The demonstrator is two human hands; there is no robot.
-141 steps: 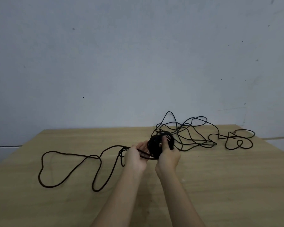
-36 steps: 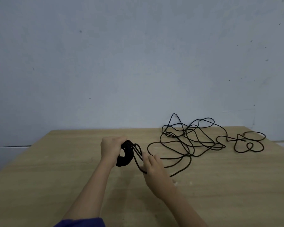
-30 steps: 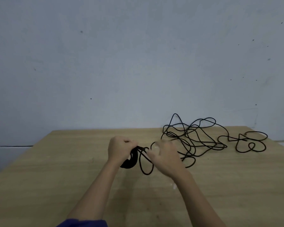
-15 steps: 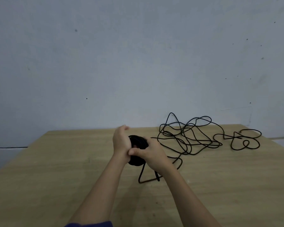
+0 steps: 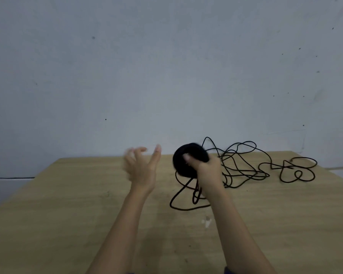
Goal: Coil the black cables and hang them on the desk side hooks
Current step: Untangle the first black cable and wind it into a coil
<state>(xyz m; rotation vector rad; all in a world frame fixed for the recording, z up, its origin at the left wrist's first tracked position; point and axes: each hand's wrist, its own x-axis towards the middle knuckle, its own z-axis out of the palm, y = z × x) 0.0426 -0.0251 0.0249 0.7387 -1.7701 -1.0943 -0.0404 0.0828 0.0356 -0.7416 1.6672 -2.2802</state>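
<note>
The coiling is looking partly done. A good share of the thin black cable is sitting wound into a tight, round, doughnut-shaped bundle (image 5: 190,151). The rest, a loose black cable tangle (image 5: 246,173), is sprawling in open loops over the far right part of the light wooden desk (image 5: 67,214). One slack loop is trailing from the bundle toward the desk's near edge. By that showing the winding is perhaps half finished: the loose length is waiting to be drawn in, and the hanging is not yet begun. No side hooks are showing anywhere in this view, so where the bundle is meant to go cannot be told. Nor is it clear whether the tangle is one cable or several.

The right hand (image 5: 208,173) is holding the bundle raised just above the desk, close to its far edge and a little right of its middle. Its fingers are curling round the ring, with one fingertip (image 5: 186,156) showing pale against the black near the centre. Its forearm is reaching in from the desk's near edge.

The left hand (image 5: 143,167) is hovering above the desk's middle, apart from the bundle. Its palm is turning toward the bundle and its fingers are spreading straight, holding nothing. It is blurring with motion, so finer finger positions cannot be made out.

A small white mark (image 5: 206,222) is showing on the desk nearer its front edge, and a pale grey wall (image 5: 166,66) is rising behind its far edge.
</note>
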